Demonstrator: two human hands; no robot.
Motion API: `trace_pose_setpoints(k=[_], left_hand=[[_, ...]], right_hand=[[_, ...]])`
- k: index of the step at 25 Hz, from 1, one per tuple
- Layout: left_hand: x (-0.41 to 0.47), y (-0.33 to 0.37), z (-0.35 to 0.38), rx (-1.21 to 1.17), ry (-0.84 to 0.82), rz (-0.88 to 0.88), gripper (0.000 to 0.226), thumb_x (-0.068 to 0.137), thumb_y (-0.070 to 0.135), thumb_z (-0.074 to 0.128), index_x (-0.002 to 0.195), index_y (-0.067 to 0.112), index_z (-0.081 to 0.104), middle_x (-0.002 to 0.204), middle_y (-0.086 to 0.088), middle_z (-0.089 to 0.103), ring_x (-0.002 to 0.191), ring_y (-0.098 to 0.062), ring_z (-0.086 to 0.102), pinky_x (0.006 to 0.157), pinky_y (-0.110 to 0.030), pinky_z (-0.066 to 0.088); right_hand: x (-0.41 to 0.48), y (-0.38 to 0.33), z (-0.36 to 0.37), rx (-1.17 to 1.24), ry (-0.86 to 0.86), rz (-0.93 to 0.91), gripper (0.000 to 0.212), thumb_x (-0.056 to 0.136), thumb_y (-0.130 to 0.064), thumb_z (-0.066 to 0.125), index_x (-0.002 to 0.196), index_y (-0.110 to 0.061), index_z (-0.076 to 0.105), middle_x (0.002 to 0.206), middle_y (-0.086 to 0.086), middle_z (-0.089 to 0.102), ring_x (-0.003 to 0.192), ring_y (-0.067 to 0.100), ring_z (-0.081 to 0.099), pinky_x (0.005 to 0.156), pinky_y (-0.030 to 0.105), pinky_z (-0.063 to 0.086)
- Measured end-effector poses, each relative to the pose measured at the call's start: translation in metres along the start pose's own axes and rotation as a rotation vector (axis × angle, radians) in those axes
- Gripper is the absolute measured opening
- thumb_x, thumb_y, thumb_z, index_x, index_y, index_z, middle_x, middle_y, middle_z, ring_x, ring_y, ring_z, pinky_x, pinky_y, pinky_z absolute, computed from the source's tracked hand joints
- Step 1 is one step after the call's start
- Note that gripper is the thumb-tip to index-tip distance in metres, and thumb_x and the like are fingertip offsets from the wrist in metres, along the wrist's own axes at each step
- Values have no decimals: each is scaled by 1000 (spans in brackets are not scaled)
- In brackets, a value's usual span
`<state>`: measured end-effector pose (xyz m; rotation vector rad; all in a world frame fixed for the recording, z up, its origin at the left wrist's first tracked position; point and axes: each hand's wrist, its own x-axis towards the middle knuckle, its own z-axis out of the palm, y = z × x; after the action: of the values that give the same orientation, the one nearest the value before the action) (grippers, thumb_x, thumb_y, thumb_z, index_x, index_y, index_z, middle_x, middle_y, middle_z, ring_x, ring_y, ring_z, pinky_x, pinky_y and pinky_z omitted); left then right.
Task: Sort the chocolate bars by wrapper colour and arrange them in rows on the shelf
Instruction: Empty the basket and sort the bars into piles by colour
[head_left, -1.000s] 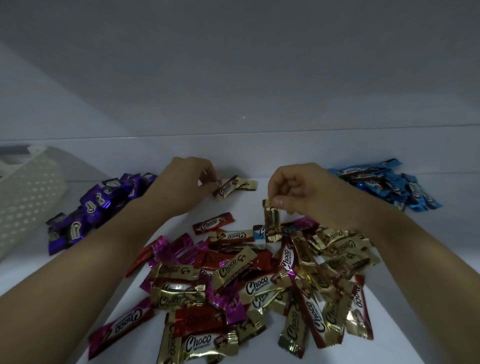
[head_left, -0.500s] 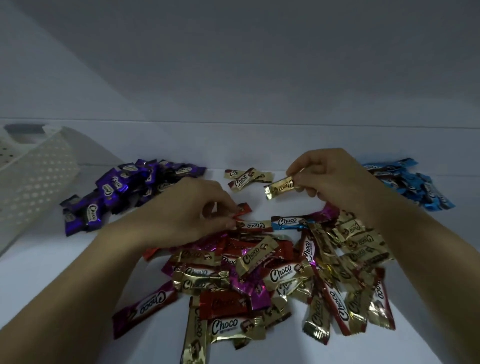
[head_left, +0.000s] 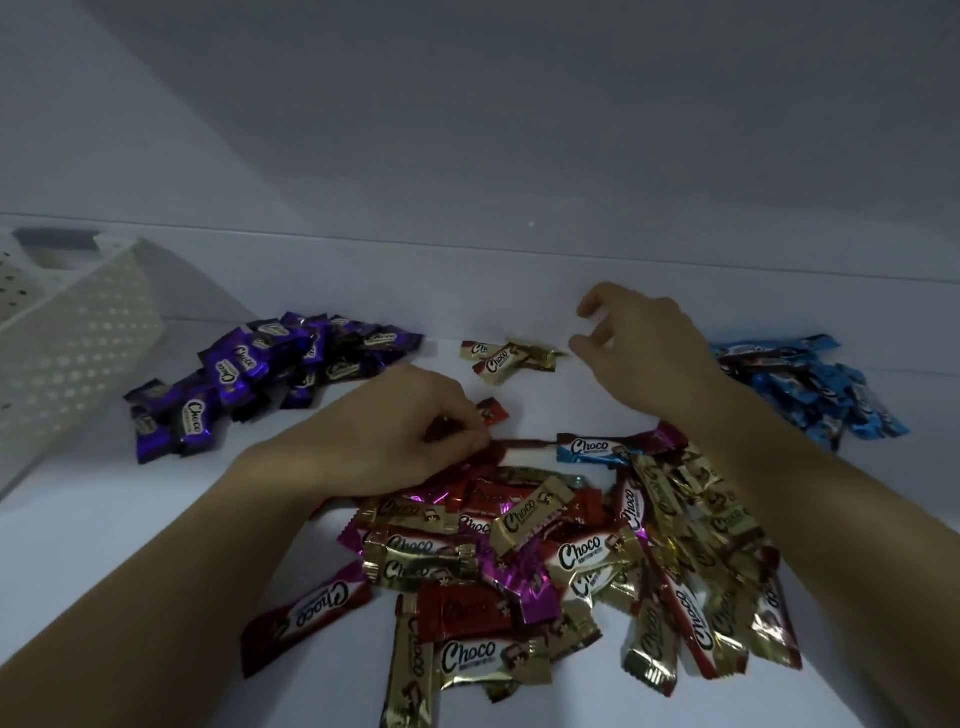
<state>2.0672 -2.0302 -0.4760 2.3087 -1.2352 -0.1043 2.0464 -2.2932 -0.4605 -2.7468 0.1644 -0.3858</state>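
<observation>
A mixed heap of gold, red, magenta and blue chocolate bars (head_left: 561, 551) lies on the white shelf (head_left: 104, 530) in front of me. Purple bars (head_left: 260, 374) are piled at the back left, blue bars (head_left: 810, 384) at the back right, and a few gold bars (head_left: 506, 355) lie at the back middle. My left hand (head_left: 400, 431) rests on the heap's far edge, fingers curled and pinching a red bar (head_left: 492, 410). Just right of the gold bars hovers my right hand (head_left: 639, 343), its fingers loosely spread and holding nothing.
A white perforated basket (head_left: 67, 338) lies tilted at the far left. The shelf's back wall (head_left: 467, 270) rises just behind the sorted piles. One blue bar (head_left: 587, 449) lies at the heap's far edge.
My right hand has let go of the gold bar it carried; that bar now lies with the gold group at the back. My left hand has taken hold of a red bar at the heap's edge.
</observation>
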Motion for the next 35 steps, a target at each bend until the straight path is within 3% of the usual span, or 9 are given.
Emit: trace_pose_setpoints(k=[3, 6, 10, 13, 16, 21, 23, 29, 35], left_hand=[[0, 4, -1, 9, 42, 26, 17, 97, 30, 63, 102, 25, 78, 91, 15, 70, 83, 1, 63, 74, -17, 48], [0, 5, -1, 16, 56, 39, 14, 96, 26, 64, 100, 23, 77, 89, 20, 67, 80, 5, 62, 71, -9, 45], [0, 4, -2, 25, 93, -4, 12, 96, 23, 65, 92, 23, 76, 77, 23, 66, 72, 2, 64, 67, -10, 45], [6, 2, -2, -51, 249, -110, 17, 97, 22, 63, 83, 28, 71, 70, 17, 68, 64, 0, 63, 62, -9, 44], [22, -1, 1, -155, 349, -264, 20, 98, 23, 61, 80, 26, 71, 67, 13, 71, 54, 2, 61, 54, -9, 42], [27, -6, 6, -206, 319, -356, 21, 98, 21, 61, 116, 19, 71, 84, 11, 76, 57, 2, 64, 62, -19, 55], [20, -5, 0, -154, 312, -329, 33, 99, 26, 60, 132, 23, 61, 94, 11, 75, 62, -1, 67, 70, -22, 57], [-15, -7, -40, 109, -32, -124, 16, 96, 28, 65, 106, 40, 68, 92, 29, 65, 90, 6, 63, 72, -9, 46], [-25, -1, -53, -178, -233, -85, 6, 83, 32, 79, 89, 33, 76, 81, 17, 71, 78, -8, 67, 69, -12, 46]], right_hand=[[-34, -13, -25, 223, -97, -192, 14, 94, -31, 67, 107, -30, 68, 92, -15, 68, 70, 5, 62, 66, 20, 47], [-58, -25, -43, 284, -478, -363, 13, 94, -22, 68, 104, -28, 74, 85, -20, 67, 71, -3, 63, 61, 12, 45], [-63, -21, -32, 187, -678, -409, 17, 86, -40, 75, 103, -42, 72, 95, -20, 63, 86, 4, 60, 77, 34, 52], [-61, -18, -27, 214, -663, -385, 13, 86, -38, 76, 98, -38, 71, 89, -10, 65, 80, 9, 61, 76, 40, 53], [-57, -17, -31, 329, -659, -375, 8, 89, -27, 74, 97, -29, 74, 87, -10, 69, 76, 6, 64, 66, 19, 48], [-46, -7, -33, 481, -535, -294, 9, 92, -16, 70, 97, -20, 76, 86, -5, 75, 83, 11, 71, 81, 28, 57], [-41, 5, -33, 526, -491, -215, 10, 92, -15, 69, 98, -18, 76, 84, -2, 75, 77, 10, 70, 75, 24, 56], [-32, 11, -21, 500, -386, -32, 11, 95, -12, 66, 95, -18, 75, 62, -10, 68, 52, 2, 52, 54, 18, 43], [18, -4, -1, 354, -211, 45, 6, 86, -24, 78, 91, -23, 75, 81, -4, 73, 68, 2, 63, 59, 14, 44]])
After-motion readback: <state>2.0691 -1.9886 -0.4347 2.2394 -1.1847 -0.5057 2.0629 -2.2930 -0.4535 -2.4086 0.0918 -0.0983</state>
